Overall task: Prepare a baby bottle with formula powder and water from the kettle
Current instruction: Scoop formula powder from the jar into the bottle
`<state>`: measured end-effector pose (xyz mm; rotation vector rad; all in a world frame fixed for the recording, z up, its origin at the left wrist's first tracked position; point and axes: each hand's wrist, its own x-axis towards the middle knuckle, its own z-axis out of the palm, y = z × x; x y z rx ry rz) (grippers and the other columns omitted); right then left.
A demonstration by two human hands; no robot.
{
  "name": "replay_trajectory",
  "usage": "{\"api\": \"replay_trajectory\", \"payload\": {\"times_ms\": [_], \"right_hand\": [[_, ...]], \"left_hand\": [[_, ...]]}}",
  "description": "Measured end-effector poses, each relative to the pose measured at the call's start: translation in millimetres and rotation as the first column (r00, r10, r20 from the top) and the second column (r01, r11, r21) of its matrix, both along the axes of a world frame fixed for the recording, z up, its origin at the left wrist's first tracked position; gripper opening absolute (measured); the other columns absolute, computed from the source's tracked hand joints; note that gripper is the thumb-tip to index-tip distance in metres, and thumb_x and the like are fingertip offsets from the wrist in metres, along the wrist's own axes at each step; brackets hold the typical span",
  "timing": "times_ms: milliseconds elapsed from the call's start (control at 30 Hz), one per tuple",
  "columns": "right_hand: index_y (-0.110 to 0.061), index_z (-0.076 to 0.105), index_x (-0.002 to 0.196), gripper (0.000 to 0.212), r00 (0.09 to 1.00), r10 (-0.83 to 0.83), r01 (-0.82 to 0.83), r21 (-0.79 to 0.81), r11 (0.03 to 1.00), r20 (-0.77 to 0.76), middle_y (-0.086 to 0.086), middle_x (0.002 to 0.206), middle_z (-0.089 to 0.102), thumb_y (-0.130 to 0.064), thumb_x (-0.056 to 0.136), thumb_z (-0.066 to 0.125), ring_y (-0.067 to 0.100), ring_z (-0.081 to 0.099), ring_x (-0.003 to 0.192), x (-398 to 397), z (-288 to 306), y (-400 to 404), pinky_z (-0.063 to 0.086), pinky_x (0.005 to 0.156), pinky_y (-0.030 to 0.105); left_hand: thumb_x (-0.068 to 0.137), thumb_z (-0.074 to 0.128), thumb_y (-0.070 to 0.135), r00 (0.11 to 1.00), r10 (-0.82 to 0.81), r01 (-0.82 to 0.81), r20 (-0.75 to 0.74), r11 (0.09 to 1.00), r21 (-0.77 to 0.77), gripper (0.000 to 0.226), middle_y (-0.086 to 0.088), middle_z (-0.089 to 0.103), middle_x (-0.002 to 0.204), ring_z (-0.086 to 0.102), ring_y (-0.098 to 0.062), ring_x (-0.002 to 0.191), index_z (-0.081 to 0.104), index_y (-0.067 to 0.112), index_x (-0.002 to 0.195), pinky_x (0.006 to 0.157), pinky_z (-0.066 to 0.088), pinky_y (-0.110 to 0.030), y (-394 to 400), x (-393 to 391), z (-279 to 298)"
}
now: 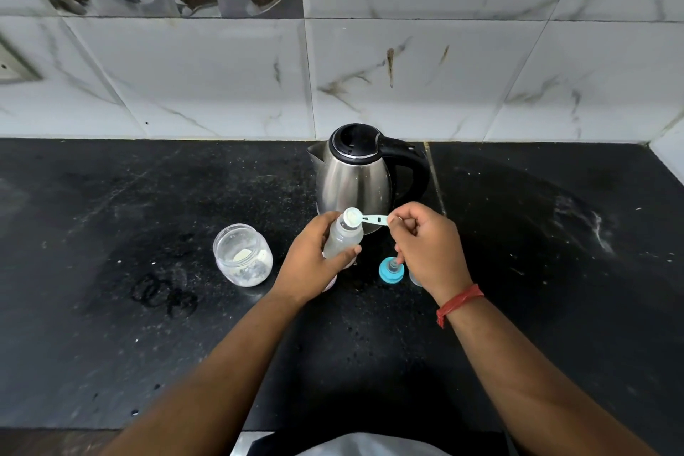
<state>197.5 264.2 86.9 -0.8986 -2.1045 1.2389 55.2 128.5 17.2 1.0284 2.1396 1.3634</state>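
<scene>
My left hand [314, 255] grips a clear baby bottle [342, 239], tilted slightly, with its open mouth upward. My right hand [425, 244] pinches the handle of a pale scoop [364, 218] whose bowl, with white powder in it, sits right over the bottle's mouth. A steel kettle [353, 178] with a black lid and handle stands just behind the bottle. To the left stands an open glass jar [242, 255] with a little formula powder at its bottom. The blue bottle ring with teat [390, 270] lies on the counter under my right hand.
The black stone counter [148, 215] has white powder specks and a wet ring mark at the left front. A clear cap [414, 278] is partly hidden behind my right wrist. A marble-tiled wall [407, 67] rises behind the kettle.
</scene>
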Motion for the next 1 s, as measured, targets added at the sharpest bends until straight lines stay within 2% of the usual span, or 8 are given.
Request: {"api": "replay_trajectory", "payload": {"times_ms": [100, 233, 300, 367, 467, 600, 800, 1000], "right_hand": [[-0.012, 0.068, 0.082, 0.013, 0.999, 0.043, -0.046, 0.214, 0.976, 0.017, -0.004, 0.058, 0.054, -0.009, 0.094, 0.065, 0.015, 0.056, 0.053, -2.7, -1.6, -2.1, 0.046, 0.051, 0.026], [-0.011, 0.068, 0.087, 0.008, 0.994, 0.083, -0.108, 0.432, 0.896, 0.076, -0.017, 0.069, 0.045, -0.013, 0.094, 0.065, 0.005, 0.044, 0.056, -5.6, -0.7, -6.4, 0.034, 0.056, 0.019], [-0.010, 0.067, 0.088, 0.008, 0.992, 0.087, -0.124, 0.527, 0.841, 0.095, -0.012, 0.075, 0.051, -0.013, 0.095, 0.064, 0.005, 0.042, 0.059, -5.9, 1.5, -9.7, 0.035, 0.058, 0.022], [-0.009, 0.066, 0.087, 0.012, 0.988, 0.106, -0.155, 0.618, 0.770, 0.117, -0.003, 0.077, 0.059, -0.014, 0.097, 0.060, 0.012, 0.050, 0.064, -5.6, 3.8, -13.1, 0.042, 0.058, 0.029], [-0.008, 0.066, 0.084, 0.018, 0.978, 0.145, -0.207, 0.720, 0.663, 0.148, 0.003, 0.075, 0.060, -0.013, 0.097, 0.055, 0.021, 0.056, 0.069, -5.7, 6.7, -16.5, 0.048, 0.063, 0.032], [-0.008, 0.067, 0.083, 0.008, 0.965, 0.171, -0.262, 0.774, 0.577, 0.199, 0.003, 0.073, 0.054, -0.002, 0.089, 0.069, 0.021, 0.053, 0.067, -6.3, 9.8, -20.6, 0.046, 0.063, 0.029], [-0.006, 0.068, 0.084, 0.007, 0.966, 0.178, -0.257, 0.782, 0.568, 0.188, 0.003, 0.073, 0.055, -0.002, 0.089, 0.069, 0.020, 0.053, 0.067, -5.2, 11.0, -20.5, 0.045, 0.064, 0.027], [-0.005, 0.069, 0.084, 0.011, 0.967, 0.188, -0.249, 0.776, 0.579, 0.170, 0.005, 0.073, 0.058, -0.004, 0.092, 0.061, 0.023, 0.055, 0.066, 1.7, 0.8, -18.8, 0.050, 0.063, 0.034]], "left_hand": [[0.082, 0.079, 0.046, 1.000, 0.006, -0.006, 0.002, 1.000, 0.009, 0.055, 0.018, 0.065, 0.127, 0.065, -0.007, 0.118, 0.056, 0.039, 0.131, 0.102, 0.054, -0.046, -2.4, -2.3, 3.3], [0.080, 0.078, 0.051, 1.000, 0.011, -0.010, -0.020, 1.000, 0.017, 0.056, 0.020, 0.065, 0.125, 0.064, -0.005, 0.116, 0.055, 0.042, 0.130, 0.101, 0.055, -0.044, -4.4, -5.5, 9.0], [0.079, 0.078, 0.053, 1.000, 0.009, -0.008, -0.026, 1.000, 0.023, 0.059, 0.020, 0.065, 0.126, 0.064, -0.004, 0.117, 0.055, 0.038, 0.132, 0.101, 0.055, -0.043, -5.2, -7.2, 11.2], [0.079, 0.078, 0.053, 0.999, 0.009, -0.008, -0.033, 1.000, 0.026, 0.061, 0.019, 0.065, 0.125, 0.064, -0.004, 0.116, 0.056, 0.035, 0.133, 0.101, 0.055, -0.042, -6.1, -8.8, 12.8], [0.078, 0.078, 0.053, 0.999, 0.008, -0.006, -0.041, 0.999, 0.033, 0.059, 0.020, 0.066, 0.123, 0.064, -0.004, 0.115, 0.056, 0.036, 0.131, 0.099, 0.055, -0.042, -7.6, -10.4, 15.1], [0.079, 0.077, 0.052, 0.999, -0.011, 0.012, -0.038, 1.000, 0.023, 0.061, 0.018, 0.067, 0.123, 0.065, -0.004, 0.114, 0.058, 0.030, 0.133, 0.098, 0.055, -0.042, -9.4, -10.7, 15.4], [0.084, 0.081, 0.042, 0.999, -0.027, 0.028, -0.045, 0.999, 0.022, 0.054, 0.020, 0.067, 0.123, 0.064, -0.001, 0.114, 0.057, 0.034, 0.132, 0.098, 0.055, -0.040, -13.2, -10.3, 16.6], [0.083, 0.081, 0.038, 0.998, -0.047, 0.047, -0.034, 0.999, 0.002, 0.052, 0.022, 0.067, 0.120, 0.064, -0.003, 0.115, 0.056, 0.042, 0.127, 0.100, 0.055, -0.042, -11.7, -7.2, 12.0]]}}
